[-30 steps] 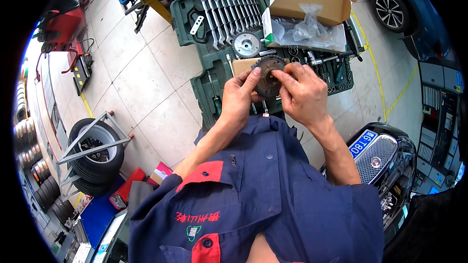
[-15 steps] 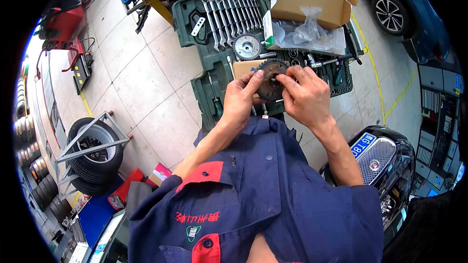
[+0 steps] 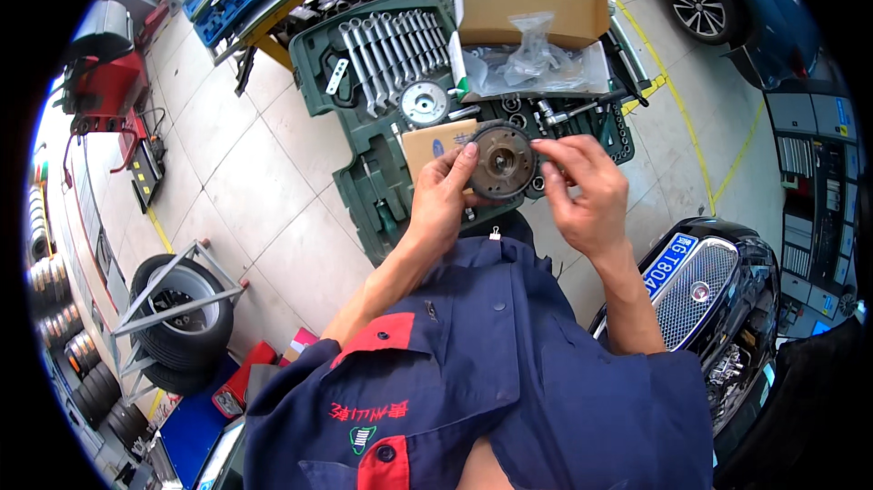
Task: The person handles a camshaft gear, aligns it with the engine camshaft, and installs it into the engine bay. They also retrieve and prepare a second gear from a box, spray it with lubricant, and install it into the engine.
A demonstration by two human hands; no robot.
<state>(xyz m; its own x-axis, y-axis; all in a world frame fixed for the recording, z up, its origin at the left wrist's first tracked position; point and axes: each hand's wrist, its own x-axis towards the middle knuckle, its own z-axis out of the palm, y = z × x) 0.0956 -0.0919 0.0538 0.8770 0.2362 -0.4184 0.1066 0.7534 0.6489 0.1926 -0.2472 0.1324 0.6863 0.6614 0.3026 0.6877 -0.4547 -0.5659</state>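
A dark, brownish metal gear [image 3: 503,161] with a toothed rim and a round hub is held up in front of me, its flat face turned toward me. My left hand [image 3: 441,195] grips its left edge, the thumb on the face and the other fingers mostly hidden behind. At the right rim is my right hand [image 3: 587,190], index fingertip at the edge, thumb apart from it and nothing between them. A brown cardboard box [image 3: 427,149] lies just behind the left hand. Beyond it, a silver gear [image 3: 424,104] rests on the green tool case [image 3: 346,126].
Wrenches [image 3: 391,58] sit in a row in the case, sockets [image 3: 623,135] along its right side. An open carton [image 3: 536,13] with clear plastic bags stands on it. A wheel rack [image 3: 182,308] is at left, a black car [image 3: 700,285] at right, a blue car [image 3: 773,17] far right.
My right hand has moved off the gear's centre to its right rim, the fingers spreading. The hub is now uncovered. The view has shifted slightly, so the case appears further left.
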